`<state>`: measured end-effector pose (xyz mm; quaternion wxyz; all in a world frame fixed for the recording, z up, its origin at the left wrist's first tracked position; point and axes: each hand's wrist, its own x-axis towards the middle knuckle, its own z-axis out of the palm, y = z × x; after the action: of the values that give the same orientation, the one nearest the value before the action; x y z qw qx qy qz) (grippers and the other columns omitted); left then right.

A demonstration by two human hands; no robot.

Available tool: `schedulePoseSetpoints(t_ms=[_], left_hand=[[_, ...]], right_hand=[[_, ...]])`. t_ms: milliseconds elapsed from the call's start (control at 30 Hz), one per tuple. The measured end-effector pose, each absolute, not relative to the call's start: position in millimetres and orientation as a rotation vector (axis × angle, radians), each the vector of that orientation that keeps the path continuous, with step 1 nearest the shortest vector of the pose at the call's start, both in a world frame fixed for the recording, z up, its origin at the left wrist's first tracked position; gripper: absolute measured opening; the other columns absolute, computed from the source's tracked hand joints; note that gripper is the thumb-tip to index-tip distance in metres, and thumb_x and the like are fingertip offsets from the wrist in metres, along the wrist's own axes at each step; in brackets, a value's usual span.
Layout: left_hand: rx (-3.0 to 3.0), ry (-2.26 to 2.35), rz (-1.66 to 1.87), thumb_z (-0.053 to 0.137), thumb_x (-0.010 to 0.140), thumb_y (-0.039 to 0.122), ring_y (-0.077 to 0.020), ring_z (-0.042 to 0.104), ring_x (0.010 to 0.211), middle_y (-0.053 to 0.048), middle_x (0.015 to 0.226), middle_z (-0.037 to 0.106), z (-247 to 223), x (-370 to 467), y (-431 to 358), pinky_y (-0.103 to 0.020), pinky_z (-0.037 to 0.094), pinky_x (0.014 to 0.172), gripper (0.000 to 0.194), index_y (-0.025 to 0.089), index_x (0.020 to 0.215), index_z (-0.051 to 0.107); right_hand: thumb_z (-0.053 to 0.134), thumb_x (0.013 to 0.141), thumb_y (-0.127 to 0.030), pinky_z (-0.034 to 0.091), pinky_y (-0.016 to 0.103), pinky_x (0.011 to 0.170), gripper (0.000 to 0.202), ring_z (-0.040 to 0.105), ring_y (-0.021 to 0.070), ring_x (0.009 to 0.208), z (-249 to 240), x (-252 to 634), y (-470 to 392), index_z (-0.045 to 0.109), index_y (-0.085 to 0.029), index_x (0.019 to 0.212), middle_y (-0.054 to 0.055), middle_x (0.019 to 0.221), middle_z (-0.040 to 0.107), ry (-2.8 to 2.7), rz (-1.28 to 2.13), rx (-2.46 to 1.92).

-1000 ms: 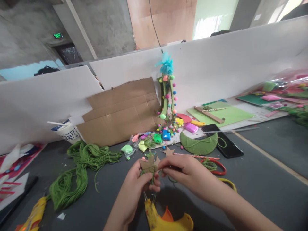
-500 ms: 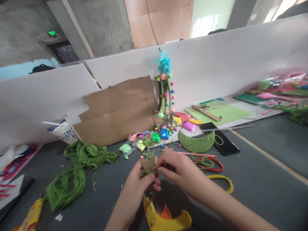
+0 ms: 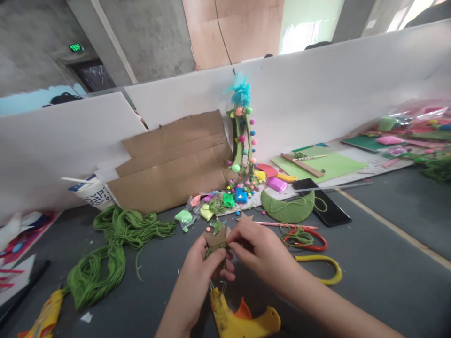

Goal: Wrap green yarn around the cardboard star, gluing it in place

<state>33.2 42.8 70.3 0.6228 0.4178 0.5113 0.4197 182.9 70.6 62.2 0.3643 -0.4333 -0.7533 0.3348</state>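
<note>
My left hand (image 3: 202, 274) is closed around a small cardboard star (image 3: 215, 238), its lower part wrapped in green yarn. At the star's right edge my right hand (image 3: 259, 244) pinches with thumb and forefinger, where a thin green strand seems to run; the fingertips partly hide it. Just beyond the star lies a small green-wrapped star (image 3: 216, 226). A bare cardboard star (image 3: 245, 217) shows behind my right hand. Below my hands rests a yellow glue gun (image 3: 232, 314) with its wire stand.
Green yarn (image 3: 116, 239) is heaped on the left near another yellow tool (image 3: 47, 314). Red-handled scissors (image 3: 312, 239), a yellow handle (image 3: 336, 272), a green crescent (image 3: 289, 209) and a phone (image 3: 331, 209) lie right. Behind stand cardboard (image 3: 176, 164) and a pom-pom decoration (image 3: 241, 136).
My fingers have shifted slightly around the star, and it is tipped a little differently. My right hand has moved slightly left. Everything else on the table stays put.
</note>
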Motion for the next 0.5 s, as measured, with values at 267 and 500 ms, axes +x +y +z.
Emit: schedulePoseSetpoints(t_ms=[267, 500], left_hand=[[0.949, 1.202, 0.985, 0.055, 0.08, 0.016, -0.0136, 0.055, 0.06, -0.001, 0.074, 0.058, 68.9, 32.0, 41.2, -0.029, 0.052, 0.054, 0.012, 0.013, 0.092, 0.058], [0.962, 1.245, 0.981, 0.055, 0.078, 0.015, -0.0134, 0.054, 0.057, -0.001, 0.071, 0.058, 70.1, 34.1, 43.1, -0.028, 0.051, 0.05, 0.012, 0.013, 0.09, 0.059]], right_hand=[[0.056, 0.082, -0.005, 0.039, 0.024, 0.067, 0.015, 0.054, 0.0142, 0.075, 59.5, 183.5, 68.4, 0.056, -0.019, 0.076, -0.002, 0.077, 0.055, -1.994, 0.792, -1.051], [0.057, 0.083, -0.006, 0.04, 0.024, 0.066, 0.014, 0.055, 0.0145, 0.075, 60.1, 182.5, 67.1, 0.058, -0.019, 0.077, -0.001, 0.078, 0.056, -2.013, 0.779, -1.071]])
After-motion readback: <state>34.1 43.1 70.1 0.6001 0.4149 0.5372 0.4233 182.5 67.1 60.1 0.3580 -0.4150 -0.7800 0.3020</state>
